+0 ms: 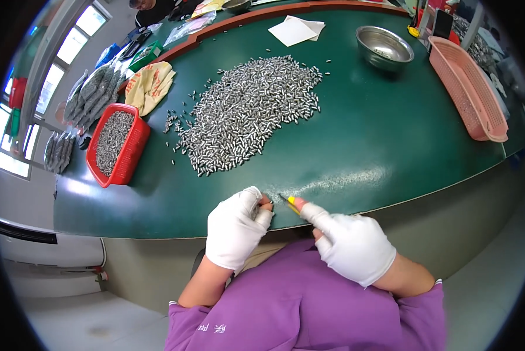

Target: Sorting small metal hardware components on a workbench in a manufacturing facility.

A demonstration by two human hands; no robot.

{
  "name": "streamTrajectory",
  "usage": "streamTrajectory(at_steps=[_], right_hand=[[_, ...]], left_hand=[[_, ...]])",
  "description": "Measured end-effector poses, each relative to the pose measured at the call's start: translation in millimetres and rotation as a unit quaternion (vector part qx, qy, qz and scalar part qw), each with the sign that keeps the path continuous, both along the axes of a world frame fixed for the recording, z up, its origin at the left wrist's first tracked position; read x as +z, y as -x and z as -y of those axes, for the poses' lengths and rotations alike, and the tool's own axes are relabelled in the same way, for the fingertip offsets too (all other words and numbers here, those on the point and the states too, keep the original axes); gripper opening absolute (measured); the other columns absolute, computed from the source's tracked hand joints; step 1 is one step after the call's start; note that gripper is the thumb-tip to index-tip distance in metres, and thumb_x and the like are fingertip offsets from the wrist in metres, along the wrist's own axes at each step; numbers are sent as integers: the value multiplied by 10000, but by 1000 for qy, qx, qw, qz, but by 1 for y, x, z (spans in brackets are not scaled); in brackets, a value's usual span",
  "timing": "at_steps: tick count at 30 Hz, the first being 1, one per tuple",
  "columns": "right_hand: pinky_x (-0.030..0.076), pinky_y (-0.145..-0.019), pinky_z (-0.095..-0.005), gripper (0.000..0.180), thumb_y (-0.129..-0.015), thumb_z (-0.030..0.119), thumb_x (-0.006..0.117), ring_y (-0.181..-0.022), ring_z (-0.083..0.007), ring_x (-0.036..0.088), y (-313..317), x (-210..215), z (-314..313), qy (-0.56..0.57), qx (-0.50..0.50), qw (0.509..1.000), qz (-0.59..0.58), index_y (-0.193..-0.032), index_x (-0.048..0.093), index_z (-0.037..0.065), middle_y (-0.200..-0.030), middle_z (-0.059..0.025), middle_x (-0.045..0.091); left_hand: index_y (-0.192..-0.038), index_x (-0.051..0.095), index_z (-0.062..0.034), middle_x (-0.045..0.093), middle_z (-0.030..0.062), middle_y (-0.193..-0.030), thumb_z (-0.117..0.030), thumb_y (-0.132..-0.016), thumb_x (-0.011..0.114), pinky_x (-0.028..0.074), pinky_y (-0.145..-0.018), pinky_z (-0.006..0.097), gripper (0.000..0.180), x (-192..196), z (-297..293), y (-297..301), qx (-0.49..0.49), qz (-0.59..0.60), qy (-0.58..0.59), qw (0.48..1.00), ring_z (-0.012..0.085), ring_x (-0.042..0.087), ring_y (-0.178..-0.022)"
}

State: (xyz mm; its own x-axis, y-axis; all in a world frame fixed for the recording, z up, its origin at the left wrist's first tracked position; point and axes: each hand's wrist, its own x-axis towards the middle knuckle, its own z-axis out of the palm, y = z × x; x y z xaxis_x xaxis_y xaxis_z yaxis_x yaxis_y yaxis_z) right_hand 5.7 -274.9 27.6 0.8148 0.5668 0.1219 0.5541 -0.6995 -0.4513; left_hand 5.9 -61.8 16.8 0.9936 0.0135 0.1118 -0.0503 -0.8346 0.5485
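Observation:
Both my hands wear white gloves with the fingertips bare, close to the near edge of the green table. The fingers of my left hand (234,229) are pinched on a small metal piece (271,202), mostly hidden by the fingers. Gripped in my right hand (356,244) is a slim yellow-handled tool (292,202); its thin dark tip points at the left fingertips, a short gap away. Beyond my hands spreads a large heap of small silvery cylindrical metal pieces (248,114), with several strays around its left and far edges.
To the left, a red basket (136,140) holds more metal pieces, near a beige cloth sack (150,88) and filled clear bags (93,93). A steel bowl (385,48), white sheets (293,31) and a long pink basket (467,93) lie far and right. Another person (148,4) is at the far left.

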Motion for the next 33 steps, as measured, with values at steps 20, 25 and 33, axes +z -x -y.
streamTrajectory(at_steps=[20,25,33], right_hand=[[523,-719,-417,138,-781,215,698,-835,-289,620,-147,-4,-57,-28,112,970,213,-901,667,154,-864,-69,608],[508,-732,-416,111,-783,210,693,-836,-283,612,-160,-20,-69,-13,108,976,187,-871,668,147,-841,-71,594],[518,-715,-431,116,-793,229,693,-811,-297,633,-162,-29,-69,-72,78,981,165,-843,667,127,-832,-92,614]], left_hand=[[-943,537,-126,531,43,-945,-52,-905,608,328,-540,194,110,-23,-38,-30,-48,-111,807,578,58,350,-586],[-1049,590,-74,516,29,-874,-44,-914,619,344,-558,197,141,-24,-35,-29,-39,-109,807,579,71,364,-594],[-987,610,-110,505,5,-843,-77,-915,650,341,-551,188,89,-22,-37,-33,-43,-128,804,579,63,374,-600]])
